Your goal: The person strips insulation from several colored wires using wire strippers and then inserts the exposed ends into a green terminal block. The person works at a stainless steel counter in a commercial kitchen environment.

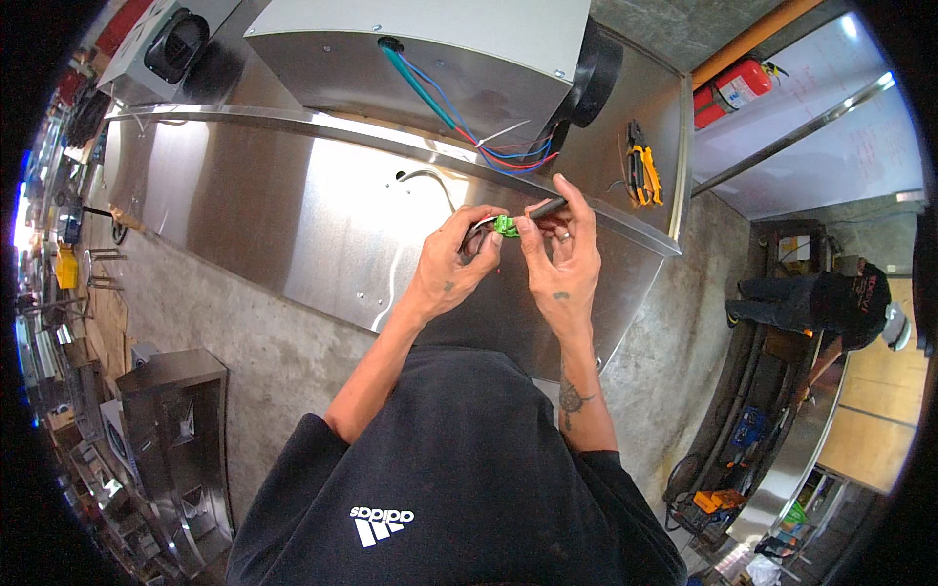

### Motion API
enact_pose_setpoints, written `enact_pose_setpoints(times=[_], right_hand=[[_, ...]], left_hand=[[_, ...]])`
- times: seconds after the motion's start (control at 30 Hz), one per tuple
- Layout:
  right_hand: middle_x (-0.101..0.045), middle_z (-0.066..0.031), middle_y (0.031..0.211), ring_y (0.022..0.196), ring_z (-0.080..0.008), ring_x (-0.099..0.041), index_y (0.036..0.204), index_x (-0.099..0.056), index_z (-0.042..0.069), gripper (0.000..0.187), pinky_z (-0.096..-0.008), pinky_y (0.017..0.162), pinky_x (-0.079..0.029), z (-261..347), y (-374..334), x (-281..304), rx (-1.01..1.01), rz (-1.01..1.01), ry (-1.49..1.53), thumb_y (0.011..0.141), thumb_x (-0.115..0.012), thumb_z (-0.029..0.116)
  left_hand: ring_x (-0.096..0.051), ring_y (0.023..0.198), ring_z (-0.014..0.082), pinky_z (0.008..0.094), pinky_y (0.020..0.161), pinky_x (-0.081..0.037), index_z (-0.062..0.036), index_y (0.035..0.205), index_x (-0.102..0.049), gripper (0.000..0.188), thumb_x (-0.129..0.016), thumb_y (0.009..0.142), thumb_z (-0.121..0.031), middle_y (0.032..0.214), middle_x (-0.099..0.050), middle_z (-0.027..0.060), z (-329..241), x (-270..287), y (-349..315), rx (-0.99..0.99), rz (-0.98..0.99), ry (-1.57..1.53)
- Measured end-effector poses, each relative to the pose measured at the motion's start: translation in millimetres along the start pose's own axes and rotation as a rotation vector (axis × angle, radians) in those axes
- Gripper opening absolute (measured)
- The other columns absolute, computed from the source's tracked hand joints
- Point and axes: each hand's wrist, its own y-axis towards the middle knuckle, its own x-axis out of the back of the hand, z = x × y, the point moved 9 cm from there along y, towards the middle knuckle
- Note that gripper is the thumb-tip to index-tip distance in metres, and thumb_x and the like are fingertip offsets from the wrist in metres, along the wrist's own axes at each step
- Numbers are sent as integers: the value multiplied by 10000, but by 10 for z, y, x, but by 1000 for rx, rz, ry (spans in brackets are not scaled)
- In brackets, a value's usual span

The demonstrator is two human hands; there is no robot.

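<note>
A small green connector (506,226), which looks like a terminal block, sits between my two hands in front of the steel panel. My left hand (451,256) pinches its left side, with thin wires at the fingertips. From a hole in the panel, a grey cable (430,176) curves down to that hand. My right hand (562,256) is closed, thumb and fingertips at the connector's right side. A dark, slim, rod-like tool (547,208) lies across its fingers; its tip is hidden.
Beyond the panel stands a metal box (420,73) with loose green, blue and red wires (430,103). Pliers with yellow-orange handles (642,171) lie to the right. A fire extinguisher (733,90) is at the far right. A person (831,303) works at a bench on the right.
</note>
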Motion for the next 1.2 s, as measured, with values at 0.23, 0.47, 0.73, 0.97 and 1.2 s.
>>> enact_pose_setpoints(times=[0.23, 0.47, 0.73, 0.97, 1.2], right_hand=[[-725, -142, 1197, 990, -201, -734, 1543, -589, 45, 572, -361, 909, -611, 144, -37, 14, 192, -46, -227, 1002, -775, 19], [-736, -151, 1202, 1044, -262, -754, 1502, -620, 53, 451, -376, 930, -612, 256, -34, -57, 194, 29, -349, 1059, -701, 24], [-727, -146, 1148, 1073, -217, -724, 1313, -671, 9, 221, -367, 978, -587, 71, -107, 223, 66, 1, -324, 1093, -677, 36], [-680, -194, 1109, 1019, -295, -700, 1278, -627, -2, 282, -401, 920, -557, 214, -215, 285, -58, 153, -581, 1166, -601, 255], [-659, -206, 1142, 1012, -322, -672, 1247, -618, -22, 224, -419, 901, -543, 287, -119, 272, -21, 354, -713, 1168, -560, 179]], left_hand=[[-538, 778, 105, 282, 701, -491, -3, 1322, -701, 329, -759, 1015, -107, 1031, -698, 65, -57, -37, 5, -17, 5, 55], [-582, 772, 145, 314, 698, -515, -44, 1342, -695, 348, -757, 1014, -139, 1014, -700, 88, 85, -60, -35, -25, 3, 128], [-710, 912, 256, 413, 809, -594, -45, 1349, -658, 341, -718, 1043, -184, 1162, -705, 161, 188, -283, -59, -87, 64, 1], [-687, 947, 339, 463, 852, -566, 26, 1366, -574, 345, -651, 1066, -124, 1173, -641, 203, 66, -380, -253, -25, 144, -82], [-663, 1032, 363, 482, 918, -531, 15, 1393, -560, 350, -628, 1088, -142, 1200, -619, 200, 95, -452, -260, -130, 160, -54]])
